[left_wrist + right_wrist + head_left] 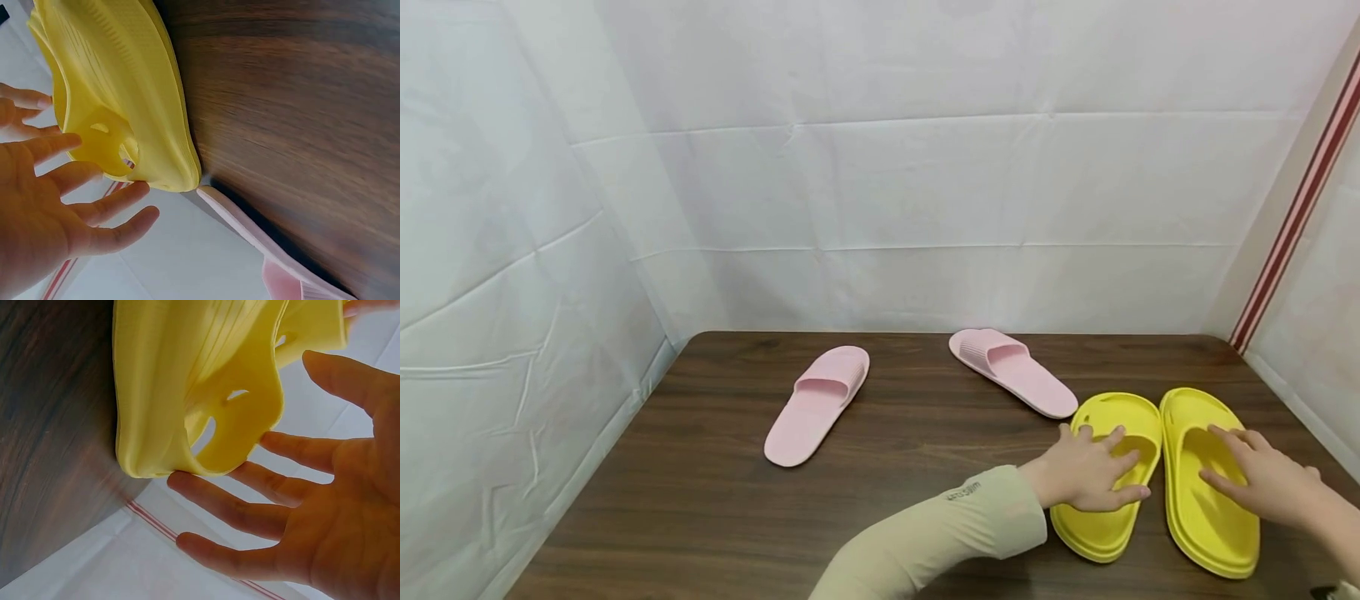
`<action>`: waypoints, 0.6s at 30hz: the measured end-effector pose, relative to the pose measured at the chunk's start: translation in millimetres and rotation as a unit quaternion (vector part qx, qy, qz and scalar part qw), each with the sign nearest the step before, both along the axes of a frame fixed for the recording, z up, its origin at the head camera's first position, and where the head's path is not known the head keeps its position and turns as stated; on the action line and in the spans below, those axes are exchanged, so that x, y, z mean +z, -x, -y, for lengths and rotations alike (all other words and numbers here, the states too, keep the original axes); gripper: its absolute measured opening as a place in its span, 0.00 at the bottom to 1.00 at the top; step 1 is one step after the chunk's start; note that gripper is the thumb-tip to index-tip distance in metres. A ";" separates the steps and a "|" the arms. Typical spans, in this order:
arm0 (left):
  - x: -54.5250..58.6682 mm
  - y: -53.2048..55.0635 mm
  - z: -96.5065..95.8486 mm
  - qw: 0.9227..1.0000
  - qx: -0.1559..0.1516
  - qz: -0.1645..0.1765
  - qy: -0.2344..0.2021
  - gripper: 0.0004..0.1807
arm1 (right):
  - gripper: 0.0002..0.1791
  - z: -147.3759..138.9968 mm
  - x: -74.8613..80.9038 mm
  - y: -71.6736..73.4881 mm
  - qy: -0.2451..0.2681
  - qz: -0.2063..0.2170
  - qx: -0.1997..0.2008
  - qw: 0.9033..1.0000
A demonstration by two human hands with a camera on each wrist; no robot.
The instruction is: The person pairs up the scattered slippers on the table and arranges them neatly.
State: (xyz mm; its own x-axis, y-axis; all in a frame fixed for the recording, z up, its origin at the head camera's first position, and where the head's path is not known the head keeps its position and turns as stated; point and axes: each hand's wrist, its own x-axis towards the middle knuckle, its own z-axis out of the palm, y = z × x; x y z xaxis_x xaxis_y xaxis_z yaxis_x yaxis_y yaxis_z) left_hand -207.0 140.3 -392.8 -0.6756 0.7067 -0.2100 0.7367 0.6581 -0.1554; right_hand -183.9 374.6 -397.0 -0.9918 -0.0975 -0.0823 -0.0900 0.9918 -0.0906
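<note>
Left yellow slipper [1093, 533], lower right of frame: beneath left hand [1086, 472], fingers spread, gripping nothing. Right yellow slipper [1213, 533], farther right: beneath right hand [1262, 475], fingers likewise apart. Beige sleeve [940, 533]: dark lettering, illegible. First pink slipper [790, 429]: lower centre-left. Second pink slipper [1037, 385]: right of centre, toe near woodgrain table [700, 517]'s back edge.

The brown surface [910, 454] holds a yellow slipper [1093, 533] under my left fingers [1124, 462], a second yellow slipper [1213, 533] under my right fingers [1229, 442], a pink slipper [1033, 385] just beyond the left ones, another pink slipper [805, 417] well to their left.
</note>
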 end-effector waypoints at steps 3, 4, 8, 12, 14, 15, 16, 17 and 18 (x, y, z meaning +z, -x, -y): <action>0.6 2.1 -3.9 1.000 0.005 0.004 -0.001 0.29 | 0.44 2.0 -0.7 -2.5 0.004 0.005 -0.004 1.000; 0.8 3.0 -5.3 1.000 0.007 0.004 -0.002 0.29 | 0.44 2.9 -0.6 -3.1 0.005 0.005 -0.006 1.000; 0.9 6.5 -10.9 1.000 0.018 0.007 0.000 0.29 | 0.45 5.7 -1.8 -5.7 0.007 0.011 -0.008 1.000; 0.1 8.5 -16.2 0.999 0.031 0.010 0.002 0.28 | 0.46 8.5 -2.2 -6.6 0.005 0.011 -0.010 1.000; -0.6 8.9 -18.3 0.999 0.035 0.012 0.002 0.28 | 0.45 9.5 -2.7 -6.9 0.003 0.007 -0.013 1.000; -1.0 8.8 -18.7 0.999 0.035 0.013 0.003 0.28 | 0.45 10.0 -3.0 -7.0 0.002 0.004 -0.016 1.000; -1.5 8.6 -18.6 0.999 0.035 0.014 0.002 0.28 | 0.45 10.1 -3.9 -7.5 0.002 0.005 -0.018 1.000; -2.2 8.3 -18.0 0.999 0.035 0.015 0.002 0.28 | 0.45 9.9 -5.0 -8.0 0.002 0.005 -0.021 1.000; -2.9 7.8 -17.0 0.999 0.034 0.015 0.004 0.28 | 0.45 9.6 -6.4 -8.9 0.003 0.006 -0.024 1.000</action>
State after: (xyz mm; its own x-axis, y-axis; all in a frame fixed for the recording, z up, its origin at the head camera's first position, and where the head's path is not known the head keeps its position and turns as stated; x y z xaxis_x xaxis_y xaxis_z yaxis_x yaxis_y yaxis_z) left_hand -214.9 157.2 -395.7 -0.7156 0.6576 -0.2355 0.6945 0.7058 -0.1395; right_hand -175.0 365.0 -403.4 -0.9943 -0.0502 -0.0937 -0.0411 0.9945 -0.0965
